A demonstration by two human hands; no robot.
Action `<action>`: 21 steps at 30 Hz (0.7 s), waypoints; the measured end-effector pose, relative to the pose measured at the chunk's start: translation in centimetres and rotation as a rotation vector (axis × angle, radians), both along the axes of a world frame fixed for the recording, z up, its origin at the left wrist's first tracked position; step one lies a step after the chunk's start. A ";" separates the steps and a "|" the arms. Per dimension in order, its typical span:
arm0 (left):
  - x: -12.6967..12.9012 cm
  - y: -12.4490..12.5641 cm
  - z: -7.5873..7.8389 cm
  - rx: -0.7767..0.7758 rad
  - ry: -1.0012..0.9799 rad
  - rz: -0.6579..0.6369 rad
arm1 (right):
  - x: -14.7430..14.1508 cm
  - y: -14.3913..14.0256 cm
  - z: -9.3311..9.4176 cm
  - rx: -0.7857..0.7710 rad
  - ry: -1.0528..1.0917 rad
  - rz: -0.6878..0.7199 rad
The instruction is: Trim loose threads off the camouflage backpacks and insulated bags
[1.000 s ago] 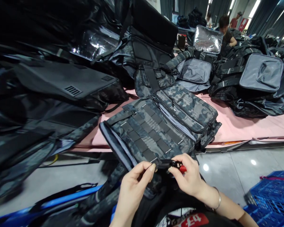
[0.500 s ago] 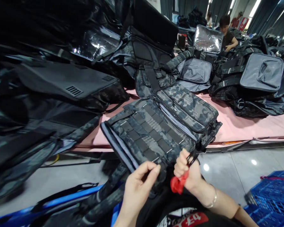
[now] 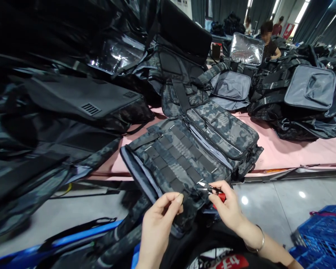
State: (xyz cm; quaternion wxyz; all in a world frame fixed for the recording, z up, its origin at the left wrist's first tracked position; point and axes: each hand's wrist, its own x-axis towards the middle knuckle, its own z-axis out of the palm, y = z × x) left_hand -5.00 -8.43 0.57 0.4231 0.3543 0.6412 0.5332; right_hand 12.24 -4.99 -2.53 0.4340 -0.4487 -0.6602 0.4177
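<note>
A dark grey camouflage backpack (image 3: 182,153) lies at the pink table's front edge, its lower part over the side nearest me. Its zips are partly undone, showing grey lining. My right hand (image 3: 226,205) grips small thread snips (image 3: 205,186) with a red part (image 3: 220,200) at the handle; their blades are apart and point left over the backpack. My left hand (image 3: 164,215) is closed in a pinch at the backpack's near lower edge. What lies between its thumb and finger is too small to make out.
More dark backpacks lie left (image 3: 81,97) and right (image 3: 285,101) on the pink table (image 3: 305,149). Blue crates (image 3: 324,228) stand on the floor at lower right. A blue bar (image 3: 81,233) runs along the lower left. A person (image 3: 270,43) is at the back.
My right hand has turned the snips from a downward hold within the fist to blades pointing left over the backpack. My left hand has shifted slightly left, still pinching.
</note>
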 end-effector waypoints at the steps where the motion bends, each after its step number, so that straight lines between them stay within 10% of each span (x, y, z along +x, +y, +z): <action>1: -0.1 0.0 0.0 0.008 -0.016 -0.004 | -0.1 -0.1 0.0 0.036 -0.042 -0.011; 21: 0.2 0.0 -0.3 0.028 0.007 -0.046 | -0.9 0.0 1.5 0.360 -0.205 0.063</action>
